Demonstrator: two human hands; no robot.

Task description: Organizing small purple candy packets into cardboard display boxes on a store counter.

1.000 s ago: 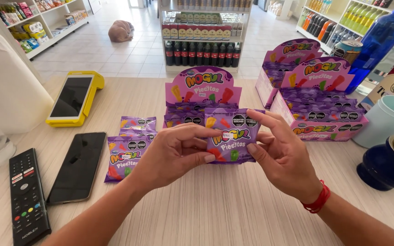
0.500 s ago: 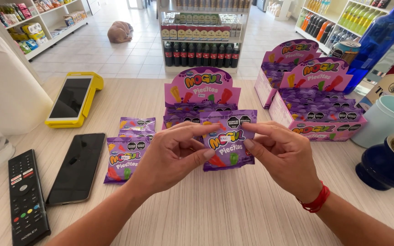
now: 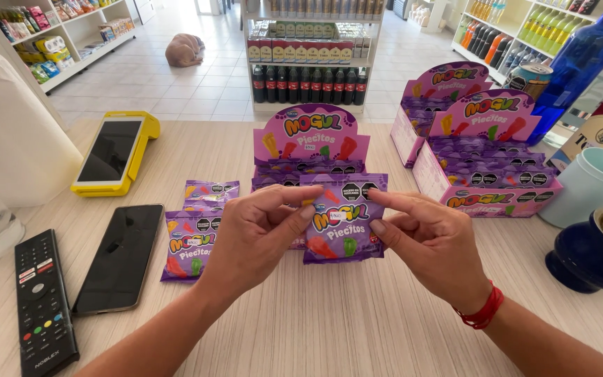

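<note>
Left hand point(image 3: 256, 234) and right hand point(image 3: 430, 241) pinching purple candy packet point(image 3: 343, 223) between thumbs and forefingers, gripping its side edges; packet hanging upright between fingers, above wooden counter point(image 3: 357, 328).

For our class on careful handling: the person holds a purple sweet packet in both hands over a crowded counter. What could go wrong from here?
1. The purple packet is pinched only at its edges by the left hand and right hand; it might slip onto the counter.
2. Pulling the hands apart could tear it.
3. The right arm is near the dark blue bowl; a wide move might knock it.
</note>
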